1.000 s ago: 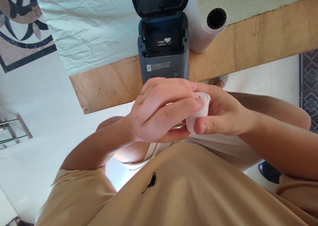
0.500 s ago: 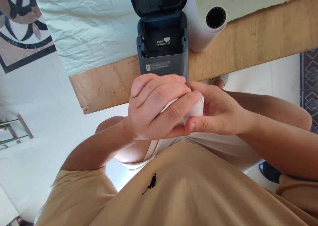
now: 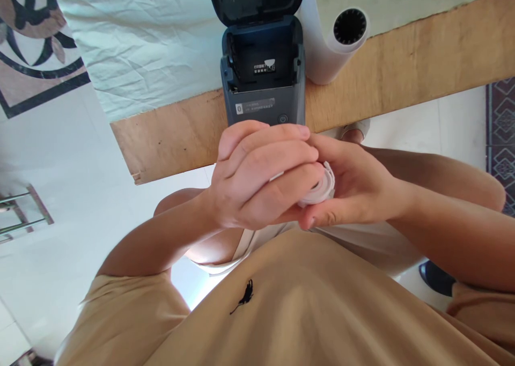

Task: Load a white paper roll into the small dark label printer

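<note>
Between my two hands is a small white paper roll (image 3: 329, 188), its coiled end facing up. My left hand (image 3: 261, 175) lies over it with bent fingers wrapped across the top. Around the roll's right side, my right hand (image 3: 354, 181) grips it, thumb on the near side and fingers beyond. Much of the roll is hidden under my left fingers. Just past my hands stands a dark blue label printer (image 3: 257, 108) with its black lid (image 3: 257, 1) raised. Its open bay shows a small printed label inside, and no roll sits in it.
The printer stands at the edge of a wooden table (image 3: 173, 140), partly covered by a pale cloth (image 3: 148, 44). Right of it rests a white cylinder (image 3: 328, 65) with a black hollow end. A metal rack (image 3: 28, 210) stands on the floor at left.
The roll has tilted, so more of its coiled end shows. My left hand has shifted slightly right, and my right hand has turned a little with the roll.
</note>
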